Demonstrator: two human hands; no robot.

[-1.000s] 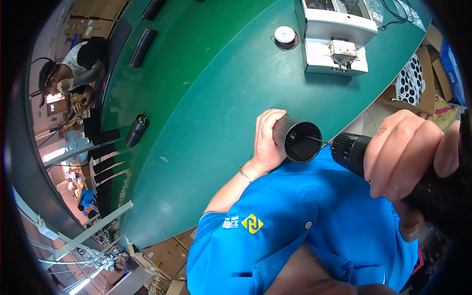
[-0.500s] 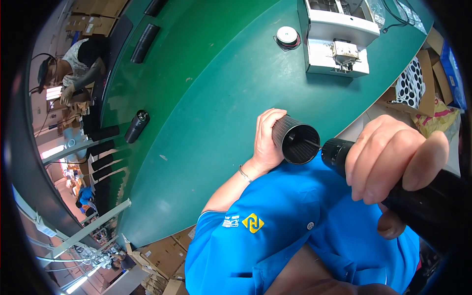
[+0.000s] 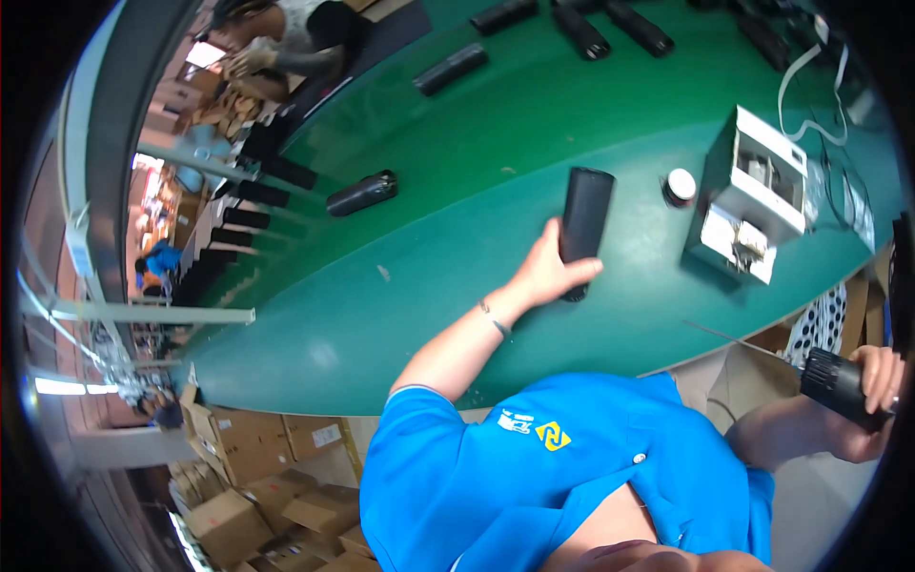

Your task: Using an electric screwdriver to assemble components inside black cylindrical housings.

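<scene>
A black tube-shaped housing (image 3: 588, 210) is at the middle of the green table, its long side facing me. My left hand (image 3: 553, 271) is closed around its near part, thumb along one side. Whether the tube touches the table I cannot tell. Far to the right, beyond the table edge, my right hand (image 3: 875, 389) is wrapped around a black electric screwdriver (image 3: 831, 379). Its long thin bit points left toward the table, well apart from the tube. Part of the screwdriver's body is lost at the dark rim.
Right of the tube are a small round white part (image 3: 681, 184) with wires and a white metal fixture (image 3: 762, 181). Several black tubes (image 3: 362, 194) lie on the brighter green strip. Across it a person (image 3: 295, 48) works. Cardboard boxes (image 3: 257, 443) stand at lower left.
The tube has moved from close to my chest, away from me onto the table area. My right hand has drawn the screwdriver out to the right, away from the tube's mouth. The view has turned.
</scene>
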